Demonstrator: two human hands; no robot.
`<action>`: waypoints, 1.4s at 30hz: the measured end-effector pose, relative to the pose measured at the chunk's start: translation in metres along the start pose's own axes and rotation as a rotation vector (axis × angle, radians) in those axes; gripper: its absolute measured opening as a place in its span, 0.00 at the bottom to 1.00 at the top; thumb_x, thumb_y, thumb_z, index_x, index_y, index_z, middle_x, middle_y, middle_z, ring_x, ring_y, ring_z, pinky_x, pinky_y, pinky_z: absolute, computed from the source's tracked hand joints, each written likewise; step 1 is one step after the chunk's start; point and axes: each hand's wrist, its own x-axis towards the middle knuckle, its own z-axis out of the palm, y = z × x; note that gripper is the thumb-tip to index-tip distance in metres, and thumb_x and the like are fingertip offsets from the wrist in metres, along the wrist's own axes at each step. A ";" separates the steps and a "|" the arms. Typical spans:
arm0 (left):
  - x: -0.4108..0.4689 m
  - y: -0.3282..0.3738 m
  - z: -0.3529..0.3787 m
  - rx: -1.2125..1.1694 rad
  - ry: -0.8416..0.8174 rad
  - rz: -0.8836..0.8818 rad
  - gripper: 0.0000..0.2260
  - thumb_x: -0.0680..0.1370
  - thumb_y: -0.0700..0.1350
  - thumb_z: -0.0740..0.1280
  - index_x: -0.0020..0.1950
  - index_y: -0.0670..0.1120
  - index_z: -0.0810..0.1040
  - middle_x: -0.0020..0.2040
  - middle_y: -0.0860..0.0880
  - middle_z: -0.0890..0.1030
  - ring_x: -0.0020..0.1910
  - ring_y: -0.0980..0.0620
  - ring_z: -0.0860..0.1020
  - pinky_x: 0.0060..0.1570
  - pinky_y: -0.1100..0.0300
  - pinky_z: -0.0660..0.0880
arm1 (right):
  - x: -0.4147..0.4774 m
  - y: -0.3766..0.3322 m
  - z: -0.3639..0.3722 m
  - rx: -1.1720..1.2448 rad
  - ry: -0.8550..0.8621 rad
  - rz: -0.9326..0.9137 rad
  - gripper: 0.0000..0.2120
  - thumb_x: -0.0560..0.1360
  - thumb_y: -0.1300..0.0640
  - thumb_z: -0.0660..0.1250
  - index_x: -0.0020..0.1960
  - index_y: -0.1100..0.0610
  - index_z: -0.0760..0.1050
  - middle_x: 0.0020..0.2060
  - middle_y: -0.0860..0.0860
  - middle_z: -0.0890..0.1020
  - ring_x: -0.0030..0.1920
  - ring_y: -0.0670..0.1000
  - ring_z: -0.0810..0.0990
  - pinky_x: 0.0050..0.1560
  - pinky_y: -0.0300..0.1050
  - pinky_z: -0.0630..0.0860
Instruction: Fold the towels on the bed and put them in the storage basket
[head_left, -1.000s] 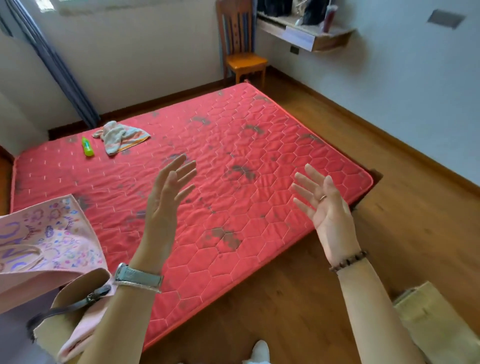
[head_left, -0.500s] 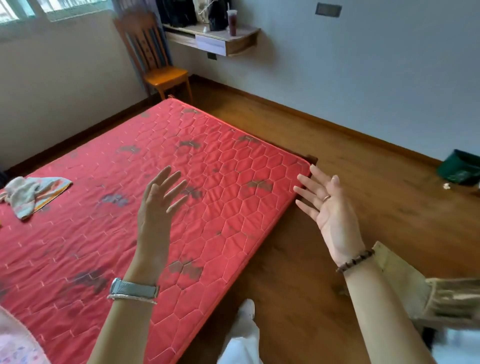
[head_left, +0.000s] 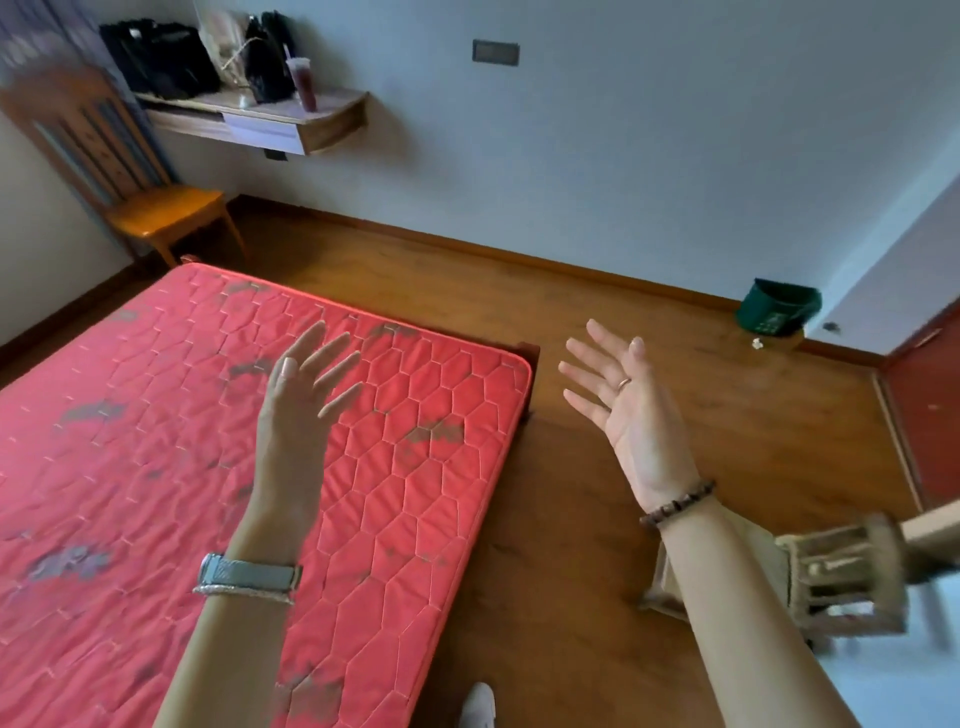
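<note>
Both hands — left hand (head_left: 301, 395), right hand (head_left: 631, 410) — hover spread and empty over the bed (head_left: 156, 441); no towel or basket shows, so finding one likely comes next.

The bed (head_left: 156, 467) fills the left side, and its near right corner ends at the floor (head_left: 623, 322). The left hand (head_left: 298, 410) is raised over the bed, and the right hand (head_left: 631, 410) is raised over the floor, to the right of the bed's edge. Behind the bed, a chair (head_left: 130, 187) stands at the far left. A shelf (head_left: 270, 122) hangs on the back wall to its right, with bags (head_left: 161, 62) and a cup (head_left: 304, 83) on it. A bin (head_left: 776, 312) stands on the floor at the far right, by the wall. A stool (head_left: 844, 577) is at the lower right, beside the right forearm.
</note>
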 end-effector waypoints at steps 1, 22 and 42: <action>0.011 -0.003 0.004 0.001 -0.023 -0.004 0.32 0.78 0.65 0.61 0.76 0.47 0.67 0.70 0.48 0.77 0.68 0.47 0.76 0.68 0.46 0.71 | 0.006 -0.001 -0.002 0.006 0.024 0.000 0.34 0.72 0.29 0.56 0.69 0.48 0.71 0.66 0.50 0.78 0.63 0.49 0.78 0.67 0.56 0.72; 0.163 -0.085 0.170 -0.003 -0.214 -0.103 0.19 0.83 0.55 0.54 0.72 0.51 0.71 0.68 0.48 0.78 0.67 0.50 0.77 0.66 0.48 0.73 | 0.117 -0.001 -0.142 -0.018 0.320 -0.014 0.43 0.61 0.21 0.59 0.68 0.45 0.71 0.66 0.48 0.78 0.63 0.47 0.78 0.66 0.54 0.73; 0.281 -0.156 0.314 -0.022 -0.092 -0.118 0.21 0.81 0.56 0.54 0.72 0.51 0.69 0.68 0.47 0.78 0.66 0.49 0.77 0.65 0.51 0.75 | 0.301 -0.014 -0.274 -0.043 0.248 0.019 0.39 0.67 0.27 0.57 0.71 0.49 0.70 0.65 0.49 0.78 0.63 0.47 0.79 0.65 0.53 0.74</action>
